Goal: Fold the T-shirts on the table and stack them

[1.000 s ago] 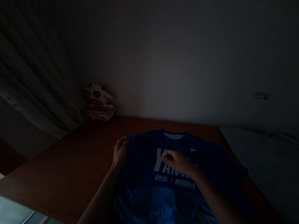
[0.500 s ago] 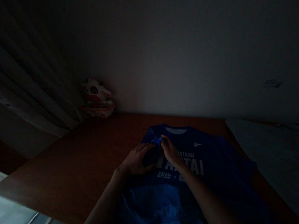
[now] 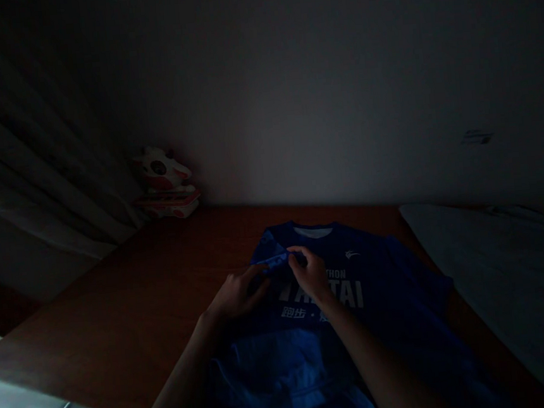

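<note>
Pinching at a blue shirt laid out on a dim worktop

The blue shirt [image 3: 374, 284] lies face up on the brown worktop [image 3: 119, 312], its collar [image 3: 313, 232] toward the far edge, its body stretching toward the near edge; the side nearer the left edge is turned inward, leaving a brighter blue strip of fabric [image 3: 276, 264] slanting over the chest.

The right hand [image 3: 311, 275] is above the chest print, thumb and forefinger closed on the upper end of that strip; the left hand [image 3: 236, 293] is beside the shirt, fingertips at the strip's lower end, thumb set apart from the fingers; whether it grips or only touches is too dark to tell. White lettering [image 3: 351, 293] shows partly behind the right hand; a small pale logo [image 3: 352, 254] sits beside the collar; nearer the person, lighter blue cloth [image 3: 277, 368] lies bunched, and I cannot tell whether it belongs to the shirt.

At the worktop's far left corner stands a red-and-white cow-like toy [image 3: 162, 172], next to a hanging curtain [image 3: 34, 161]; along the far edge rises a grey wall [image 3: 320, 98] with a small mark [image 3: 477, 137]; toward the right, a greyish cloth [image 3: 486, 261] lies flat, just beside the shirt's other sleeve [image 3: 434, 282].
</note>
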The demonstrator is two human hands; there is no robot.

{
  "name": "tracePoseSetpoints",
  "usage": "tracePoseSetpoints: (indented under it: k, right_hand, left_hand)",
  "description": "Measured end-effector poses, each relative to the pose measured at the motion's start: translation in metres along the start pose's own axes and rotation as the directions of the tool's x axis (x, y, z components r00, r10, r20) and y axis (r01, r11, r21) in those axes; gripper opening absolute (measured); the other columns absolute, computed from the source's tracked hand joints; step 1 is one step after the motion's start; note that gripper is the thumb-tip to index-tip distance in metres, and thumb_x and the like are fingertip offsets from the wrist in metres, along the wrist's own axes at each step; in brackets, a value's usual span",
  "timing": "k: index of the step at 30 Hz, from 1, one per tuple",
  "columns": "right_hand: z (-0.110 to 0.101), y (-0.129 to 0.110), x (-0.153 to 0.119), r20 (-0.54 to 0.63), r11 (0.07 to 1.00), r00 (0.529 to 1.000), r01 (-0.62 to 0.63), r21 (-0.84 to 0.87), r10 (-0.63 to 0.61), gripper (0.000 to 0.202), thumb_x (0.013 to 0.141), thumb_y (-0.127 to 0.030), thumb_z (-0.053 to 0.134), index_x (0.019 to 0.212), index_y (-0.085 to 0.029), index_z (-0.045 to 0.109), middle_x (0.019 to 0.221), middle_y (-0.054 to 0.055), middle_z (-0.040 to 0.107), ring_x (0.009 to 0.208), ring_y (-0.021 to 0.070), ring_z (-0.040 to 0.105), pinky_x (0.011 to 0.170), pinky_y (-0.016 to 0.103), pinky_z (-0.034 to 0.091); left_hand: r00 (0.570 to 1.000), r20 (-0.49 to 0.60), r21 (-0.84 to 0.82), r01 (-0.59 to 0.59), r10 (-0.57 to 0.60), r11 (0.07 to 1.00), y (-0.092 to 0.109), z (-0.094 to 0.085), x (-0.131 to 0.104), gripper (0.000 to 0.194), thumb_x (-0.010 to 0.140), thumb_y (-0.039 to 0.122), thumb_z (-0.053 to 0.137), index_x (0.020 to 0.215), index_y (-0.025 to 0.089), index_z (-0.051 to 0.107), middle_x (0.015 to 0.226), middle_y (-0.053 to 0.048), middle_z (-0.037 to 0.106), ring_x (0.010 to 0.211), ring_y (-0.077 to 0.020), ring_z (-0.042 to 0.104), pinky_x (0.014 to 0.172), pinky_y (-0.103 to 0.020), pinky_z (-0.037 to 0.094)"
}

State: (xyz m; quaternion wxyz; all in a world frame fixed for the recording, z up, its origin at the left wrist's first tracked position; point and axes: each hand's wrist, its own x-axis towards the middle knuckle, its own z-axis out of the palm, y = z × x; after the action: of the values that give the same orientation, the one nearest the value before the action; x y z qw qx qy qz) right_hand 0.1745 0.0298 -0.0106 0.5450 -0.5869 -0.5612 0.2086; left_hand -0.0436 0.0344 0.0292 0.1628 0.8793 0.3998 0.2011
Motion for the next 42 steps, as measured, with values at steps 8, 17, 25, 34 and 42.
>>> tracePoseSetpoints:
  k: [8, 17, 25, 34, 42]
  right_hand:
    - [-0.006, 0.008, -0.001, 0.026, 0.922, 0.999, -0.008, -0.388, 0.02, 0.021, 0.089, -0.026, 0.059, 0.106, -0.021, 0.069, 0.1, 0.008, 0.076, 0.095, 0.0241, 0.073, 0.084, 0.034, 0.051]
    - [-0.005, 0.009, -0.003, 0.01, 0.931, 1.0, -0.004, -0.366, 0.008, 0.045, 0.087, -0.028, 0.058, 0.13, -0.018, 0.054, 0.103, 0.008, 0.07, 0.095, 0.0234, 0.069, 0.083, 0.034, 0.052]
    - [0.0, 0.024, 0.003, -0.138, 0.984, 0.988, 0.046, -0.171, -0.07, 0.045, 0.081, -0.016, 0.052, 0.127, -0.02, 0.052, 0.115, 0.013, 0.06, 0.108, 0.0254, 0.061, 0.095, 0.042, 0.051]
    - [0.0, 0.019, 0.007, -0.283, 0.999, 0.959, 0.002, -0.038, -0.012, 0.028, 0.086, -0.026, 0.052, 0.114, -0.021, 0.054, 0.107, 0.01, 0.06, 0.102, 0.0238, 0.06, 0.093, 0.039, 0.05]
    - [-0.008, 0.03, 0.019, -0.324, 0.983, 0.929, -0.178, 0.043, 0.182, 0.029, 0.089, -0.031, 0.047, 0.114, -0.018, 0.054, 0.106, 0.011, 0.065, 0.081, 0.0195, 0.063, 0.076, 0.033, 0.053]
  left_hand:
    - [0.97, -0.217, 0.101, -0.093, 0.113, 0.991, -0.014, 0.014, 0.009, 0.028, 0.102, 0.032, 0.044, 0.12, 0.024, 0.064, 0.116, -0.007, 0.074, 0.11, -0.0217, 0.069, 0.098, -0.036, 0.055]
    - [0.997, 0.061, 0.285, -0.071, 0.055, 0.956, -0.028, 0.046, 0.093, 0.045, 0.102, 0.03, 0.038, 0.143, 0.014, 0.051, 0.144, -0.018, 0.06, 0.135, -0.0268, 0.056, 0.113, -0.043, 0.045]
    - [1.0, -0.025, 0.368, 0.017, -0.009, 0.93, -0.036, 0.064, 0.093, 0.046, 0.102, 0.027, 0.032, 0.141, 0.015, 0.054, 0.152, -0.019, 0.052, 0.141, -0.0298, 0.048, 0.118, -0.053, 0.036]
    - [0.998, 0.03, 0.464, 0.04, -0.06, 0.885, -0.023, 0.061, 0.087, 0.051, 0.101, 0.038, 0.037, 0.144, 0.015, 0.053, 0.156, -0.019, 0.047, 0.147, -0.0367, 0.04, 0.12, -0.06, 0.027]
    - [0.999, -0.011, 0.396, 0.048, -0.048, 0.917, 0.018, 0.094, 0.084, 0.056, 0.102, 0.043, 0.032, 0.148, 0.015, 0.05, 0.158, -0.019, 0.043, 0.148, -0.0375, 0.038, 0.117, -0.061, 0.033]
